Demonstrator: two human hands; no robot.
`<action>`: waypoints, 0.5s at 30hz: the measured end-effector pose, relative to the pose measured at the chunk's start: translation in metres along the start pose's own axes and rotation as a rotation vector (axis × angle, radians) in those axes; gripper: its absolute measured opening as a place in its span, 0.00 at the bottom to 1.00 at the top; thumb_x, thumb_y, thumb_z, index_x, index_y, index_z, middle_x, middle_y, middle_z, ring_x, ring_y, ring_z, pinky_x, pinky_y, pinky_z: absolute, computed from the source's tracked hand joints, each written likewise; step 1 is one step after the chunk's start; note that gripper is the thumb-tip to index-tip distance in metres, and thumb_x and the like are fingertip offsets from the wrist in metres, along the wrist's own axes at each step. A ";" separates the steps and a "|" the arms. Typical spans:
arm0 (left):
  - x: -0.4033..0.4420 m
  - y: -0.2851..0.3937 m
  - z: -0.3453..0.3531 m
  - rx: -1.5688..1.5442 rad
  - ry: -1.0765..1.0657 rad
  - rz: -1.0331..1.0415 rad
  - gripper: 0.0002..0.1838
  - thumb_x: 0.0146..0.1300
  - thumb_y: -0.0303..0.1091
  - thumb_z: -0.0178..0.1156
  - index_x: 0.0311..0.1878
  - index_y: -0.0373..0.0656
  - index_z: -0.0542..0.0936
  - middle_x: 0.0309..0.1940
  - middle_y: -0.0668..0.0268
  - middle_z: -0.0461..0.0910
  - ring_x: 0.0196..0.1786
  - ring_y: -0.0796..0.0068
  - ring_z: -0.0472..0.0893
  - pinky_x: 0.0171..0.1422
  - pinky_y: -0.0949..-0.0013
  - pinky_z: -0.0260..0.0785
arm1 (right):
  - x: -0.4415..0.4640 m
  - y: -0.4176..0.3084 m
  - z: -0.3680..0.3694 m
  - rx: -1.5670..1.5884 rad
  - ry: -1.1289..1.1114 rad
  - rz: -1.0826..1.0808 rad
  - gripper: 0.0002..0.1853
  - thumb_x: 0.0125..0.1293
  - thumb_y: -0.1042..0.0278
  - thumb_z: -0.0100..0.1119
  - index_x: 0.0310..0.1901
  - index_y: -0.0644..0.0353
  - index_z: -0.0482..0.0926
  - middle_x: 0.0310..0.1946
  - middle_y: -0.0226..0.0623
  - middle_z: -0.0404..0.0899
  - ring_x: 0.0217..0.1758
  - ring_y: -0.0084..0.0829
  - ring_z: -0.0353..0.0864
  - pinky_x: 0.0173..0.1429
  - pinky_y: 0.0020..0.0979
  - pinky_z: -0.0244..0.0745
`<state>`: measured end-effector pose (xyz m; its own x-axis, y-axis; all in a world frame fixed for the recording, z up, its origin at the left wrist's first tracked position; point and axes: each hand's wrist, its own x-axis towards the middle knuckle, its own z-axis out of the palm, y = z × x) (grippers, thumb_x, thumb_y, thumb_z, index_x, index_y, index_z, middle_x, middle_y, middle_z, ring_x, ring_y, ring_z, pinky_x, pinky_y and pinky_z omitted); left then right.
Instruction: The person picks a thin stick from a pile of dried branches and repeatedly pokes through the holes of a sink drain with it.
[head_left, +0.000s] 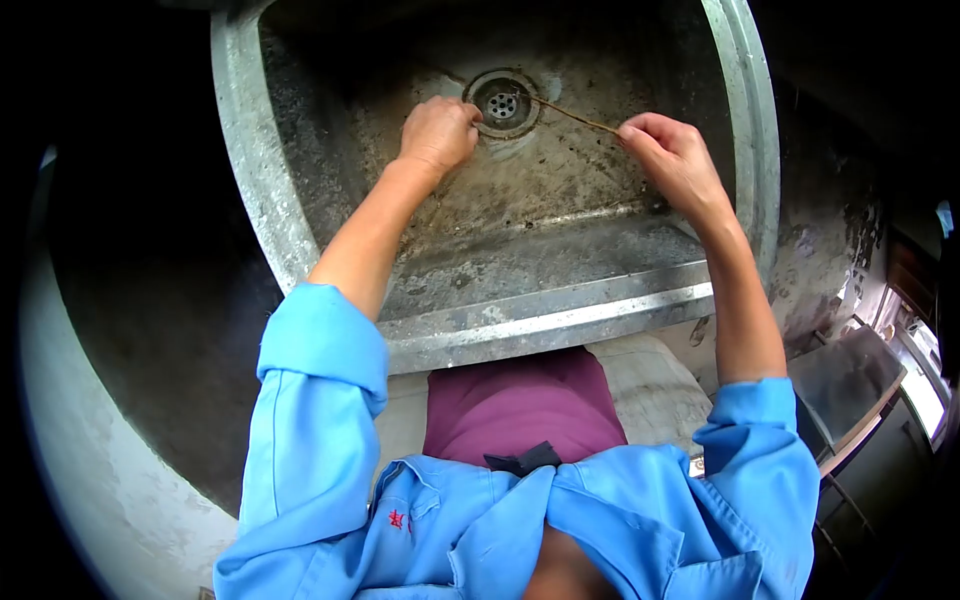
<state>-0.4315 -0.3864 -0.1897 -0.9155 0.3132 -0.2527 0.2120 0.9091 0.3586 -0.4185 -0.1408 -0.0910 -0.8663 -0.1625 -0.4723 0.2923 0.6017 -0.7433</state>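
A stained metal sink (pixel 540 325) lies in front of me, with a round drain (pixel 502 104) in its floor. From the drain a thin brown cord (pixel 575 115) runs to the right, where my right hand (pixel 675 155) pinches its end between thumb and fingers. Just left of the drain, at its rim, is my left hand (pixel 440 132), closed with its fingertips pressed together. Whatever it holds, if anything, is hidden by the fingers.
The sink's raised metal walls surround both hands. A pale, peeling wall (pixel 825 245) is on the right, and a dark metal-topped piece of furniture (pixel 845 385) stands at the lower right. Deep shadow lies to the left.
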 end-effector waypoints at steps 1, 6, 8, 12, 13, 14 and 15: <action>0.003 0.004 0.008 0.042 -0.030 0.033 0.11 0.45 0.29 0.50 0.31 0.47 0.79 0.32 0.64 0.75 0.40 0.66 0.72 0.45 0.65 0.64 | -0.008 0.000 -0.005 0.006 -0.001 0.005 0.14 0.54 0.62 0.50 0.29 0.67 0.74 0.15 0.28 0.67 0.20 0.17 0.63 0.25 0.21 0.60; 0.022 0.009 0.033 0.121 0.003 0.113 0.11 0.42 0.26 0.52 0.30 0.48 0.79 0.29 0.65 0.73 0.39 0.68 0.70 0.44 0.66 0.61 | -0.041 0.002 -0.027 0.287 0.049 0.034 0.10 0.57 0.67 0.49 0.29 0.67 0.73 0.17 0.20 0.65 0.20 0.11 0.58 0.23 0.15 0.54; 0.028 0.008 0.040 0.218 -0.093 0.186 0.10 0.41 0.26 0.52 0.29 0.48 0.79 0.31 0.66 0.73 0.40 0.68 0.70 0.44 0.67 0.61 | -0.048 0.007 -0.032 0.321 0.054 0.030 0.09 0.58 0.67 0.50 0.29 0.66 0.72 0.18 0.20 0.65 0.21 0.10 0.58 0.24 0.14 0.54; 0.035 0.007 0.042 0.230 -0.123 0.262 0.08 0.40 0.27 0.53 0.26 0.48 0.79 0.29 0.67 0.74 0.39 0.67 0.70 0.43 0.67 0.61 | -0.054 0.016 -0.035 0.399 0.062 0.036 0.09 0.58 0.67 0.50 0.30 0.66 0.72 0.20 0.20 0.66 0.23 0.10 0.58 0.25 0.13 0.55; 0.036 0.007 0.040 0.254 -0.117 0.264 0.06 0.41 0.28 0.54 0.25 0.47 0.79 0.27 0.67 0.73 0.38 0.66 0.70 0.42 0.66 0.62 | -0.054 0.018 -0.035 0.420 0.051 0.037 0.09 0.58 0.68 0.50 0.30 0.65 0.72 0.20 0.20 0.66 0.23 0.10 0.59 0.26 0.13 0.55; 0.037 0.007 0.039 0.278 -0.110 0.265 0.04 0.42 0.29 0.55 0.24 0.47 0.79 0.26 0.68 0.73 0.37 0.66 0.71 0.41 0.66 0.62 | -0.054 0.019 -0.035 0.422 0.053 0.035 0.09 0.58 0.68 0.50 0.30 0.65 0.72 0.20 0.20 0.66 0.23 0.10 0.59 0.26 0.13 0.55; 0.037 0.009 0.037 0.281 -0.109 0.265 0.04 0.42 0.29 0.55 0.24 0.47 0.79 0.26 0.68 0.73 0.37 0.66 0.71 0.41 0.66 0.62 | -0.054 0.020 -0.035 0.427 0.065 0.036 0.09 0.58 0.68 0.50 0.30 0.65 0.72 0.21 0.20 0.66 0.23 0.10 0.59 0.26 0.13 0.55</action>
<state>-0.4506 -0.3568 -0.2285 -0.7782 0.5605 -0.2833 0.5350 0.8279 0.1682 -0.3805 -0.0924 -0.0638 -0.8723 -0.0899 -0.4807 0.4521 0.2266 -0.8627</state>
